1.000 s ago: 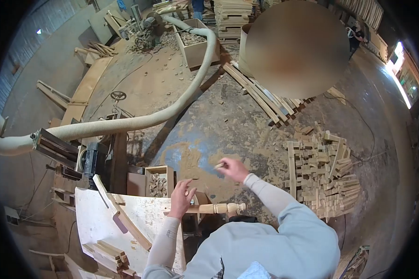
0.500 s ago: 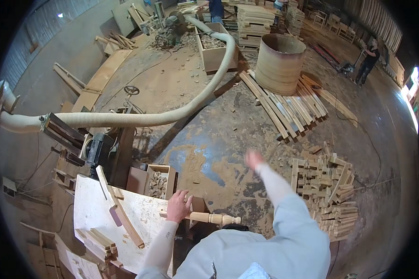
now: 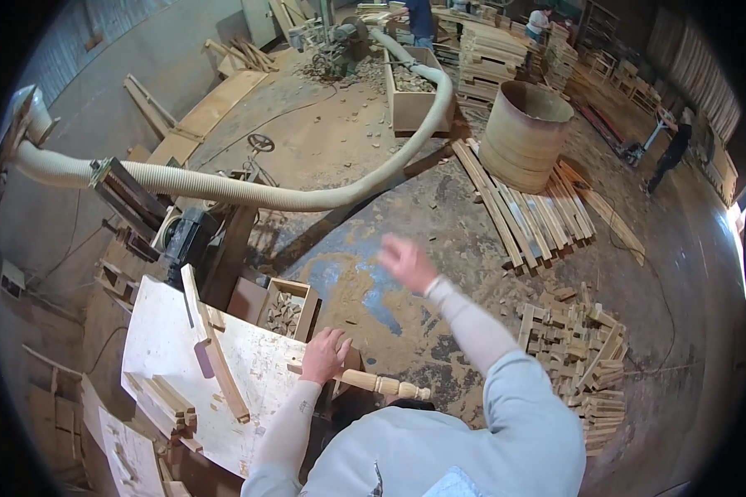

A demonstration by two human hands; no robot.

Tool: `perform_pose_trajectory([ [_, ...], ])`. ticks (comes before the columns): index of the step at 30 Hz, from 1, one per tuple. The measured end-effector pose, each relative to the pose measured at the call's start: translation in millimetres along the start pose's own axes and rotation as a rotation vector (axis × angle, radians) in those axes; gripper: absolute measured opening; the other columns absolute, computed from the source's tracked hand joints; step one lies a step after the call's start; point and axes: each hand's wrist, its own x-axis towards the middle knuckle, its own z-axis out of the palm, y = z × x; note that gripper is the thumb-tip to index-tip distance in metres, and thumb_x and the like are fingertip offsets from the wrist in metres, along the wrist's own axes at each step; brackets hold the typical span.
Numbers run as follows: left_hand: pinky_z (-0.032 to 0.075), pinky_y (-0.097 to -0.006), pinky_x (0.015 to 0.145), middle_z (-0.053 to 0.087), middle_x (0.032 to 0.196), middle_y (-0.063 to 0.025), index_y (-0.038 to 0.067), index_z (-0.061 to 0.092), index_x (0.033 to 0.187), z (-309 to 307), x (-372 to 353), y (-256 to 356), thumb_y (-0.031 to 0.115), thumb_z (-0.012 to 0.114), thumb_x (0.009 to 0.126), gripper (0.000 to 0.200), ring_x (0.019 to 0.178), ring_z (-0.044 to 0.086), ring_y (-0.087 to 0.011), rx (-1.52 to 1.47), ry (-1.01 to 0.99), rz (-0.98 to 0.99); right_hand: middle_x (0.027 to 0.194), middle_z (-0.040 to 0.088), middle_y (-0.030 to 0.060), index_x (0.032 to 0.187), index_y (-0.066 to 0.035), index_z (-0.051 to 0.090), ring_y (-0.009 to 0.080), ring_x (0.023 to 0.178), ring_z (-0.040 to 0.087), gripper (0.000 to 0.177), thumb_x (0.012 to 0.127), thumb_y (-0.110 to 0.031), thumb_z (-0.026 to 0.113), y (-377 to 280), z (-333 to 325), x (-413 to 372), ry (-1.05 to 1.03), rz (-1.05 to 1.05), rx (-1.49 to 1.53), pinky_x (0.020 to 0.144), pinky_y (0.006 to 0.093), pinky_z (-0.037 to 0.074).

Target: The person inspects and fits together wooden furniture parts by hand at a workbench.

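My left hand [image 3: 326, 356] is closed over a turned wooden leg [image 3: 381, 384] at the right edge of a white-topped workbench [image 3: 261, 373]. The leg's rounded end points right, in front of my body. Out over the floor, my right hand [image 3: 408, 262] is raised and smeared by motion, so its fingers are not distinct. On the bench a long wooden strip [image 3: 215, 352] lies slantwise against other pieces. A few short sticks [image 3: 164, 399] rest near the bench's left edge.
A box of offcuts [image 3: 305, 313] stands behind the bench, beside a motor [image 3: 192, 236]. A ribbed hose [image 3: 307, 197] crosses ahead. Right of me are stacked wooden pieces [image 3: 574, 344], long boards [image 3: 522, 217] and a large drum [image 3: 525, 137]. A person [image 3: 675, 149] stands far right.
My right hand has swung left and nearer the bench. The view has tilted and shifted a little. My left hand stays on the wooden leg at the bench edge.
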Motion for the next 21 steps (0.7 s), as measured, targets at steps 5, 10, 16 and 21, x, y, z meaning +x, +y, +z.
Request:
perform_pose_trajectory([
  [5,0.059,-0.0481,0.092,0.073,0.114,-0.0174,0.006,0.076,0.124,2.4,-15.1,-1.0,0.026,0.077,0.104,0.028,0.108,0.072,-0.0400,-0.179,0.092,0.055,0.126,0.081,0.0239,0.147,-0.001,0.069,0.0368,0.115,0.079,0.063,0.107,-0.051,0.072,-27.5,92.7,-134.2,-0.582,0.260,0.160,0.099,0.0458,0.061],
  [10,0.058,-0.0465,0.107,0.072,0.132,-0.0183,0.006,0.077,0.129,-31.4,-55.8,8.2,0.024,0.078,0.103,0.032,0.124,0.069,-0.0389,-0.290,0.280,-0.044,0.117,0.081,0.0248,0.144,-0.003,0.068,0.0380,0.104,0.080,0.057,0.108,-0.047,0.073,-70.5,97.8,-206.6,-0.722,0.216,0.292,0.094,0.0455,0.060],
  [16,0.055,-0.0466,0.113,0.071,0.137,-0.0204,0.006,0.076,0.129,-123.3,-138.6,-44.8,0.019,0.080,0.101,0.031,0.131,0.067,-0.0400,0.015,0.709,-0.368,0.106,0.079,0.0268,0.138,-0.002,0.067,0.0450,0.099,0.078,0.054,0.105,-0.044,0.077,-109.4,81.8,-222.4,-0.732,0.260,0.018,0.085,0.0512,0.059],
  [21,0.040,-0.0569,0.128,0.058,0.156,-0.0262,0.002,0.068,0.142,-171.7,-230.8,-150.0,0.031,0.079,0.100,0.052,0.152,0.049,-0.0470,0.492,0.741,-0.794,0.104,0.079,0.0279,0.130,0.000,0.068,0.0482,0.099,0.077,0.050,0.104,-0.042,0.078,-102.2,89.6,-219.1,-0.732,0.288,-0.121,0.082,0.0519,0.059],
])
